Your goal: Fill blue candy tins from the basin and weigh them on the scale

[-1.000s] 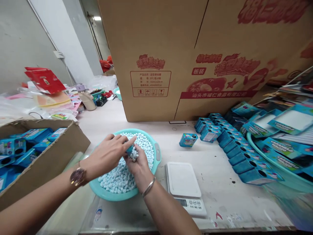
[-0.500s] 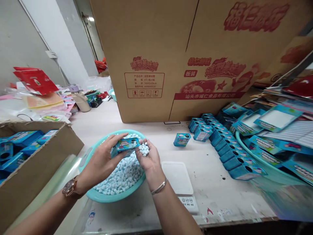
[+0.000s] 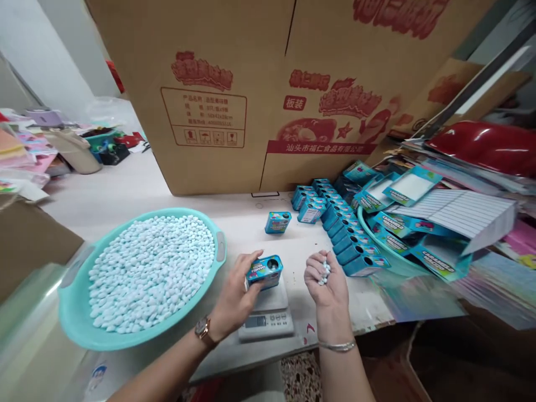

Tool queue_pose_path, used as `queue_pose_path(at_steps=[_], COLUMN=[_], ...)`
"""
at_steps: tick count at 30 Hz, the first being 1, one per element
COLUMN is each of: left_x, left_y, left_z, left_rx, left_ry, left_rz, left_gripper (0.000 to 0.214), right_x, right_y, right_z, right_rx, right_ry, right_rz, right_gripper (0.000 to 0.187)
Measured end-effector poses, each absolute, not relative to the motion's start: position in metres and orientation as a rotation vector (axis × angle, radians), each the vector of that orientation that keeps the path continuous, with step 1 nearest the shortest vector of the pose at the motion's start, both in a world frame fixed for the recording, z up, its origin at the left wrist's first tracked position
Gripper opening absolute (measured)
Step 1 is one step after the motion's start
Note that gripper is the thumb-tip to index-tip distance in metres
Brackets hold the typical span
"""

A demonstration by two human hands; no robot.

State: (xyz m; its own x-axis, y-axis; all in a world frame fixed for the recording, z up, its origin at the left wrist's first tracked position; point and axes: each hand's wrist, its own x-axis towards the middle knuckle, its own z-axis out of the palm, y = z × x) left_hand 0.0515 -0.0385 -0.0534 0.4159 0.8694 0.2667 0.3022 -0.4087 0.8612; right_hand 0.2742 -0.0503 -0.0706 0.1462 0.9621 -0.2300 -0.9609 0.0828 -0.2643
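My left hand [image 3: 235, 296] is closed around a small blue candy box [image 3: 265, 271] with a round dark hole in its top. The box is over the white plate of a kitchen scale [image 3: 270, 324]; whether it rests there I cannot tell. To the right of the scale, my right hand [image 3: 330, 287] is palm up with curled fingers, holding a small heap of pale blue candies [image 3: 324, 273]. A turquoise basin [image 3: 134, 340] full of the same candies stands on the left. Just beyond the scale, a single blue box [image 3: 277, 222] stands upright.
Rows of blue boxes [image 3: 347, 240] stand at the right, beside a turquoise tub [image 3: 387, 262] heaped with printed blue card pieces. A big cardboard carton [image 3: 201, 173] rises at the back. At the left edge is another cardboard box [image 3: 37, 234].
Both hands have moved right, from above the basin to the scale area. The left carried the box over the scale; the right, with candies, moved away from the box. The view also shifted right.
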Motion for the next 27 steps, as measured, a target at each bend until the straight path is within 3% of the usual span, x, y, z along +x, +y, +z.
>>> queue_pose_path(at_steps=[4, 9, 18, 27], left_x=[0.058, 0.033, -0.008, 0.015], left_y=[-0.033, -0.045, -0.075, -0.05], left_z=[-0.074, -0.051, -0.036, -0.041], left_rx=[1.996, 1.956, 1.571, 1.98], left_ry=[0.963, 1.068, 1.142, 1.213], left_rz=[0.861, 0.96, 1.231, 0.902], left_gripper=[0.057, 0.081, 0.074, 0.082], right_x=[0.284, 0.283, 0.272, 0.245], right_y=[-0.059, -0.056, -0.044, -0.031], right_z=[-0.085, -0.089, -0.081, -0.048], right_rx=[-0.431, -0.473, -0.484, -0.645], right_ry=[0.005, -0.015, 0.138, -0.095], right_rz=[1.397, 1.376, 1.418, 1.32], right_gripper=[0.011, 0.009, 0.01, 0.016])
